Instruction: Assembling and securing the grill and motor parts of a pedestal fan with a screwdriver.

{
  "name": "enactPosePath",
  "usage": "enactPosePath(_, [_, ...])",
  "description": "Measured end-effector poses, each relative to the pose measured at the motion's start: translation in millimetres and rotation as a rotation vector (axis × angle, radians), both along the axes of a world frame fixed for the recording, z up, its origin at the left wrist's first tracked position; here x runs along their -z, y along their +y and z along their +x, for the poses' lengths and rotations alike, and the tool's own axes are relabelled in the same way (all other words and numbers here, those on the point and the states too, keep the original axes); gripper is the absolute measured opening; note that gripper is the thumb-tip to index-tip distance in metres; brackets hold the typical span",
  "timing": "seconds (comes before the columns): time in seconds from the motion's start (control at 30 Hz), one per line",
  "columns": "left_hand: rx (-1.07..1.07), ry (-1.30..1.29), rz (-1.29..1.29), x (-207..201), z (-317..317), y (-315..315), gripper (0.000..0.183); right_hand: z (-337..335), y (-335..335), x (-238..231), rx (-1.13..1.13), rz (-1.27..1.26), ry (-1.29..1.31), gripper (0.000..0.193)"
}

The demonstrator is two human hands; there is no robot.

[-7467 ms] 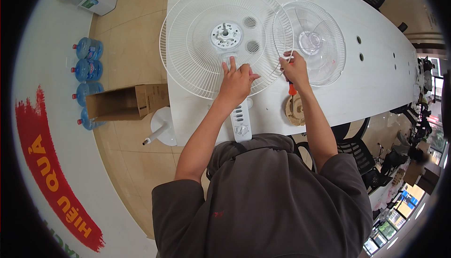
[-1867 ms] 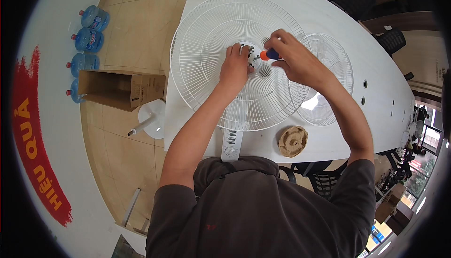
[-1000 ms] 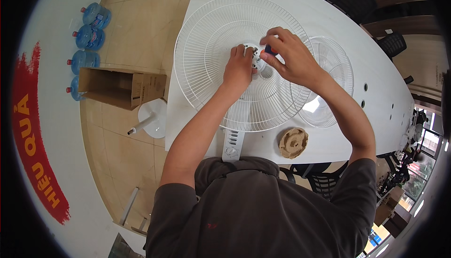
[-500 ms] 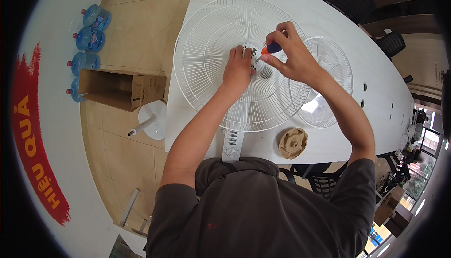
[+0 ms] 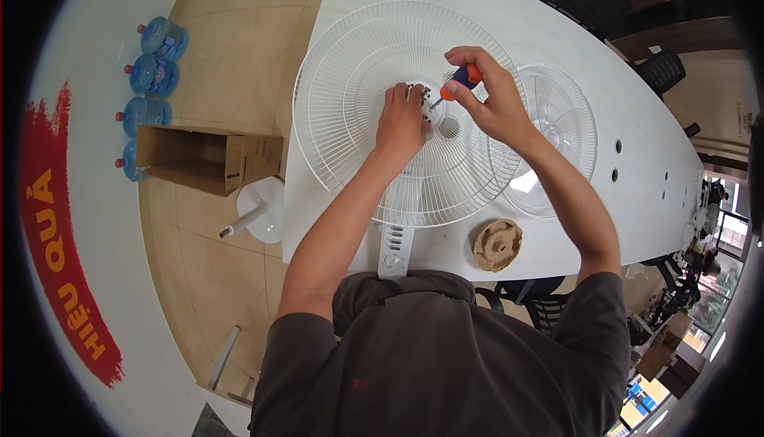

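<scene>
A large white wire fan grille (image 5: 338,87) lies on the white table, with the fan's central hub (image 5: 427,101) in its middle. My left hand (image 5: 400,125) has its fingers bent around the left side of that hub, partly hiding it. In my right hand (image 5: 500,104) is a screwdriver (image 5: 463,80) with a dark blue and orange handle. Its shaft slants down toward the hub; whether the tip sits in a screw is too small to tell. Toward my body, the fan's white control panel (image 5: 394,252) with buttons and a dial sticks out from under the grille.
A second, smaller-looking wire grille (image 5: 574,111) lies partly under the right edge. Near the table's front sits a moulded brown pulp piece (image 5: 497,244). On the floor at left are an open cardboard box (image 5: 259,160), a white fan base (image 5: 270,208) and several water bottles (image 5: 151,75).
My right hand has opened its hold somewhat and the screwdriver is tilted more upright, showing more of its handle. My left hand remains at the hub.
</scene>
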State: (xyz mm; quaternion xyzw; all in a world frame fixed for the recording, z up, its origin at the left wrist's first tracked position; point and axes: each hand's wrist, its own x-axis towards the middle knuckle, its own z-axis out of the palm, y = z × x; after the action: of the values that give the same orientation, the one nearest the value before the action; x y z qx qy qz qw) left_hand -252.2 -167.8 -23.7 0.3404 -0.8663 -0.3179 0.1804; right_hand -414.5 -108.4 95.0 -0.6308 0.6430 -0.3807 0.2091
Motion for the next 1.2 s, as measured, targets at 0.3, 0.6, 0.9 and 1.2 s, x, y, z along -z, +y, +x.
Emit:
enactPosePath(0.3, [0.058, 0.733, 0.122, -30, -29, -6, 0.045, 11, 4, 31, 0.043, -0.119, -0.285, 0.032])
enactPosePath(0.6, [-0.099, 0.636, 0.367, -28, -35, 7, 0.042, 8, 26, 64, 0.22, -0.216, -0.488, 0.072])
enactPosePath(0.9, [0.071, 0.66, 0.238, -29, -36, 3, 0.043, 29, 20, 44, 0.384, -0.386, -0.181, 0.033])
enactPosePath(1.2, [0.009, 0.637, 0.298, -23, -24, -2, 0.046, 27, 35, 18, 0.422, -0.228, 0.108, 0.055])
